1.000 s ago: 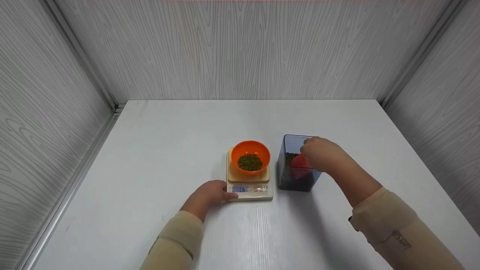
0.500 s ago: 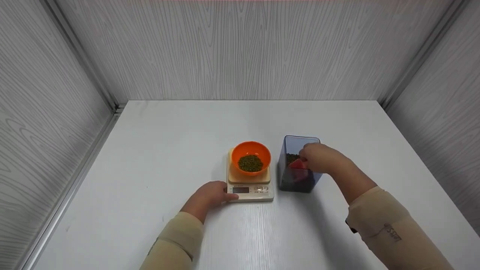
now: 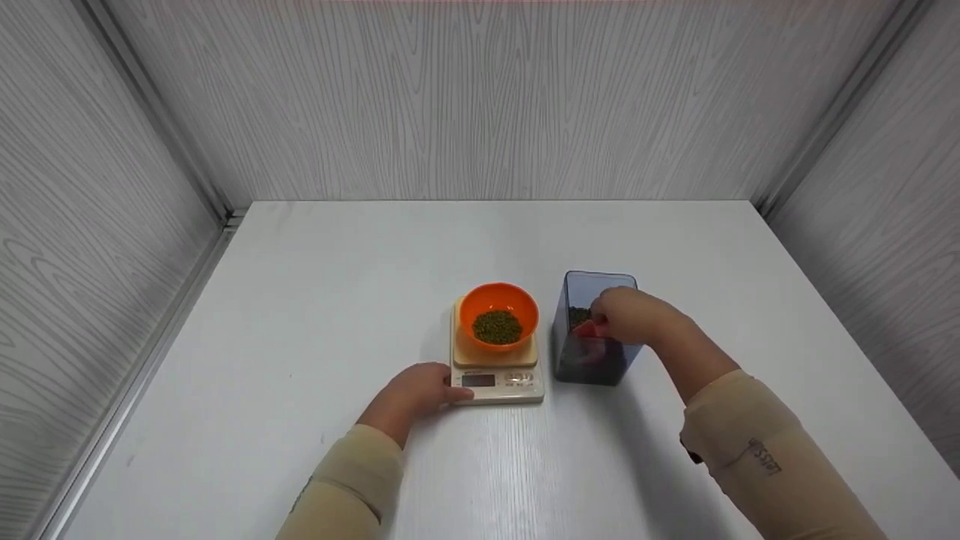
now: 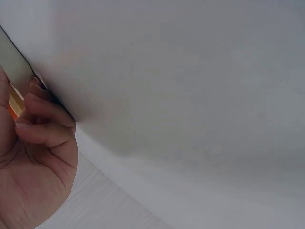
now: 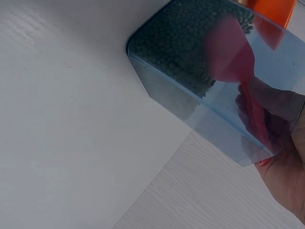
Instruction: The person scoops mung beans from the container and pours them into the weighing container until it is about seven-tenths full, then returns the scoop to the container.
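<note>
The person's left hand (image 3: 420,386) grips the near left corner of a pale kitchen scale (image 3: 506,394), thumb on its front part and the other fingers at its side. Their right hand (image 3: 634,315) reaches into a tall, bluish see-through container (image 3: 589,283) and holds a red scoop (image 5: 231,52), its handle pinched between thumb and fingers. From the right wrist I can see, through the tinted wall, the scoop's head against dark pellets (image 5: 171,52) in the lower part of the container. The container stands upright just right of the scale, with a narrow gap between them. On the scale's yellowish platform (image 3: 463,354) sits an orange bowl (image 3: 496,296), a small heap of green granules (image 3: 497,328) in its bottom. The scale's little display (image 3: 478,380) looks dark from here. Everything stands on a white table (image 3: 337,300), with grey wood-grain panels (image 3: 480,97) behind and at both sides. Both forearms wear beige sleeves (image 3: 757,442).
</note>
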{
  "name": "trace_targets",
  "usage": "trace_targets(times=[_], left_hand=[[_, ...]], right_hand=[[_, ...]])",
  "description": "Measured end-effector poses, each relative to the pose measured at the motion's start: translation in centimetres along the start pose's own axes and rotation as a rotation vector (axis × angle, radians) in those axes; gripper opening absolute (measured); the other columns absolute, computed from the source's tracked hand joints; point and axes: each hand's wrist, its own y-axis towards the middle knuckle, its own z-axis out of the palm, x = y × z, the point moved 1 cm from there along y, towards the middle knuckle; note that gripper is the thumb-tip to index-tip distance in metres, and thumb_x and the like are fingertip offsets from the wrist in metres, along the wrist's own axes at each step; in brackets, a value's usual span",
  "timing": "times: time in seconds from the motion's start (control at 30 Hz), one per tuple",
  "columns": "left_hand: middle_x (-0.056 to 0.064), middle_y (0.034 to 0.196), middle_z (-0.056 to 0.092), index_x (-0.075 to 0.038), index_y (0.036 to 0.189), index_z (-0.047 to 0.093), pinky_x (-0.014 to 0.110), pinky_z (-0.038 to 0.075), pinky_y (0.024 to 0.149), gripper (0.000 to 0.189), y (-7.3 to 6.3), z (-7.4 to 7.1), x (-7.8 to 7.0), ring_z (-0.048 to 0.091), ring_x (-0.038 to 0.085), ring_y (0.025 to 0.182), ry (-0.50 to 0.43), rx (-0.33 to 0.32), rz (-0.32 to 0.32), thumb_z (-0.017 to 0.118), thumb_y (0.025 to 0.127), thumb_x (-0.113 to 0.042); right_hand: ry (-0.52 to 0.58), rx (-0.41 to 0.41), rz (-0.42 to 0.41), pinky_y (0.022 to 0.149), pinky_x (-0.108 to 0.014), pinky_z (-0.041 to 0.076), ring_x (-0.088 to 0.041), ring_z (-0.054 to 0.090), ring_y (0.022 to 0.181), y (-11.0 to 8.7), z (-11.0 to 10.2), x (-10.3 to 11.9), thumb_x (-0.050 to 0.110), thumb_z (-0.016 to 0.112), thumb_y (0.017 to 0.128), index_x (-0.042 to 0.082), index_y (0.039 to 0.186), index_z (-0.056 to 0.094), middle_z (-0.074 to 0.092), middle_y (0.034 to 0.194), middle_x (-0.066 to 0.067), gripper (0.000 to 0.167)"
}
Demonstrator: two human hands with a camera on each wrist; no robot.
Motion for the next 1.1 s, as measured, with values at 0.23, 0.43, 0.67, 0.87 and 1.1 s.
trace_targets(times=[0.23,0.43,0.67,0.87,1.1], left_hand=[[0.002,0.091,0.06,-0.012,0.098,0.064,0.041,0.04,0.09,0.041,0.4,0.3,0.4,0.05,0.021,0.086,0.004,-0.009,0.014,0.067,0.077,-0.047],[0.002,0.096,0.06,-0.012,0.104,0.064,0.043,0.039,0.093,0.046,0.5,0.2,0.5,0.051,0.022,0.089,0.001,-0.004,0.013,0.067,0.077,-0.048],[0.002,0.094,0.06,-0.013,0.103,0.064,0.043,0.039,0.091,0.044,0.4,0.1,0.5,0.05,0.021,0.087,-0.013,0.001,0.012,0.066,0.077,-0.049],[0.002,0.087,0.058,-0.012,0.097,0.064,0.041,0.041,0.086,0.04,0.2,0.0,0.4,0.05,0.021,0.083,-0.013,-0.004,0.007,0.067,0.078,-0.047],[0.002,0.087,0.058,-0.013,0.098,0.064,0.04,0.041,0.085,0.04,0.2,0.0,0.4,0.05,0.021,0.083,-0.006,-0.003,0.009,0.066,0.078,-0.047]], right_hand=[[0.007,-0.016,-0.023,0.061,-0.032,0.046,-0.017,0.049,0.065,-0.1,0.1,-0.4,0.005,0.059,0.086,0.003,0.081,0.066,0.057,0.07,-0.003,0.009],[0.052,-0.043,-0.038,0.061,-0.03,0.044,-0.017,0.048,0.065,-0.6,-0.2,-1.1,0.004,0.058,0.085,0.005,0.08,0.066,0.056,0.071,-0.002,0.009],[0.11,-0.12,-0.093,0.065,-0.032,0.044,-0.018,0.048,0.071,-1.7,-1.1,-1.8,0.003,0.061,0.084,0.007,0.081,0.066,0.056,0.074,-0.002,0.007],[0.16,-0.155,-0.063,0.067,-0.032,0.045,-0.018,0.049,0.076,-2.7,-1.6,-2.6,0.007,0.066,0.082,0.008,0.088,0.066,0.056,0.081,-0.002,0.006],[0.242,-0.191,-0.064,0.069,-0.032,0.045,-0.018,0.048,0.081,-3.7,-1.1,-3.8,0.01,0.066,0.083,0.009,0.092,0.065,0.053,0.087,-0.002,0.009]])
